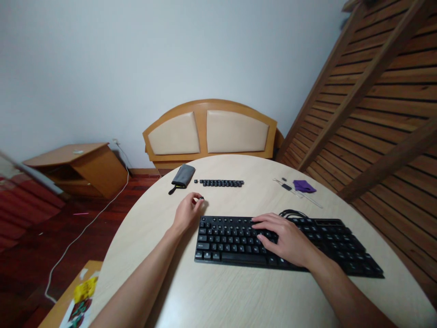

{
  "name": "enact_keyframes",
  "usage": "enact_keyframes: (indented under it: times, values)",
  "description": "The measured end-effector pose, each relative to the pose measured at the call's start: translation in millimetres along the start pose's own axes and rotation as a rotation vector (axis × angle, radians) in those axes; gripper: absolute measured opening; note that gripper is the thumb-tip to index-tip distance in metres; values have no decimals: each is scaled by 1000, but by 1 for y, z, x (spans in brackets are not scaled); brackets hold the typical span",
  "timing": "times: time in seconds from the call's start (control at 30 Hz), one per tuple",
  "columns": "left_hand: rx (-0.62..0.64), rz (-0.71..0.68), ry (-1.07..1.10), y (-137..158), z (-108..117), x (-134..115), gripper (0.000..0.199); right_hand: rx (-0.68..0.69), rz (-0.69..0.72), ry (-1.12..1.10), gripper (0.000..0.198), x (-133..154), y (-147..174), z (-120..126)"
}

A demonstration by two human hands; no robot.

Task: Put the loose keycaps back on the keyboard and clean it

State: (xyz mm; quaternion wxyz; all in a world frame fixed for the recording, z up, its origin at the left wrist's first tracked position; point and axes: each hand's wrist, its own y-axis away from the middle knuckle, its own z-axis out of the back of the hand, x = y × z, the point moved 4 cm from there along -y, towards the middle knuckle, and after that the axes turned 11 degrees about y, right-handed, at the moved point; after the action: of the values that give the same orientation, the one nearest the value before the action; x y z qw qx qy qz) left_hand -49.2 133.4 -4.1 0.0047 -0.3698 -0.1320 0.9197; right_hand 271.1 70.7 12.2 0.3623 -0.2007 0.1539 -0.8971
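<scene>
A black keyboard (243, 258) lies across the table in front of me. My right hand (282, 234) rests on its middle, fingers stretched over the keys and holding nothing. Beyond the keyboard's upper left corner, my left hand (187, 209) pinches a small black keycap (201, 198) between thumb and forefinger, just above the tabletop. Farther back, several loose black keycaps (222, 183) lie in two rows, with a single keycap (195, 181) apart at their left end. The keys under my right palm are hidden.
On the round table (218, 296), a grey pouch (184, 175) lies at the back left. At the back right are a purple cloth (303, 186), thin white tools (312, 200) and a small dark piece (287, 187). The keyboard's coiled cable (292, 212) sits behind it.
</scene>
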Motion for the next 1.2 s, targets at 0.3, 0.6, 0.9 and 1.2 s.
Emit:
enact_keyframes:
  times: [0.3,0.6,0.9,1.2]
  values:
    - [155,-216,401,44,5,-23,19,-22,-1,-8,20,4,-1,4]
    - [321,-340,411,49,5,-27,14,-21,-3,6,19,4,-2,4]
    - [315,-359,454,51,3,-31,11,6,-2,13,20,2,0,2]
    - [345,-377,463,50,0,-28,12,-4,-10,3,19,4,-1,3]
